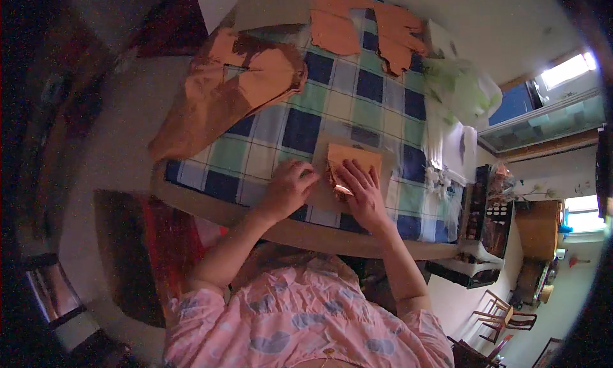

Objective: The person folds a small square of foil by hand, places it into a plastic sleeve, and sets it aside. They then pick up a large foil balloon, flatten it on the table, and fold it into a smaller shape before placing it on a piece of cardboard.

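A small squarish piece of folded orange-brown sheet (pixel 336 153) lies near the front of the cloth-covered table. My right hand (pixel 359 186) rests flat on it, fingers stretched out over its surface. A bright glint shows at its lower left edge, beside my palm. Beneath the piece is a pale, see-through sheet (pixel 319 205), perhaps plastic film. Just left of the piece, my left hand (pixel 294 186) hovers close to the film with fingers curled in. Whether its fingertips grip anything is too blurred to tell.
A large crumpled brown sheet or bag (pixel 236 87) covers the table's left side. Orange cut pieces (pixel 399 39) lie at the far side, and pale plastic bags (pixel 456 90) along the right edge. Black crates (pixel 491 218) stand right of the table; a wooden chair (pixel 501 317) is farther off.
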A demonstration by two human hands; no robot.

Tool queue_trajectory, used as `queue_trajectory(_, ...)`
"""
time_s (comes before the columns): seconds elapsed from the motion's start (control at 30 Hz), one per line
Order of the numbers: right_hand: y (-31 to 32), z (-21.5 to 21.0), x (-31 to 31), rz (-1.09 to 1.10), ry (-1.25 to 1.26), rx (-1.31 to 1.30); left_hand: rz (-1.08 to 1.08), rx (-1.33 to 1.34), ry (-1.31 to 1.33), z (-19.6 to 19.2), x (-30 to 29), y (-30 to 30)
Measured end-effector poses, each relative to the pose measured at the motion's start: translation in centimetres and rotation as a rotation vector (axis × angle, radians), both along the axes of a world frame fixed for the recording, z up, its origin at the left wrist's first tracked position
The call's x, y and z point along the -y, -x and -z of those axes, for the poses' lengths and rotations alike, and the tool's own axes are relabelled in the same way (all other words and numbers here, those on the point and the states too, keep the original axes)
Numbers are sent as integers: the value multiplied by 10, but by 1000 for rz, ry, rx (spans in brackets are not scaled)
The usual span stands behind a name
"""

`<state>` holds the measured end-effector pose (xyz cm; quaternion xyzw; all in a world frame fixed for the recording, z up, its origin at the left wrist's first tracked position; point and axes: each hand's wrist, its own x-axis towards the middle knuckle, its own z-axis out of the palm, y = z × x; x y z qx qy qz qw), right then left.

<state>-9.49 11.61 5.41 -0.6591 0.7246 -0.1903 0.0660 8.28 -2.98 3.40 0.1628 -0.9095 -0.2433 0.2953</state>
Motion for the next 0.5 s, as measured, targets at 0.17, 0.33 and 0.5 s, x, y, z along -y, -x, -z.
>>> queue_trajectory(0.17,-1,-2,2,18,-18,34,188,157,247,4,22,18)
queue_trajectory(0.33,1,1,0,13,-26,44,446,187,567,3,49,34)
queue_trajectory(0.5,1,-3,1,-13,-5,37,536,111,616,-1,59,42)
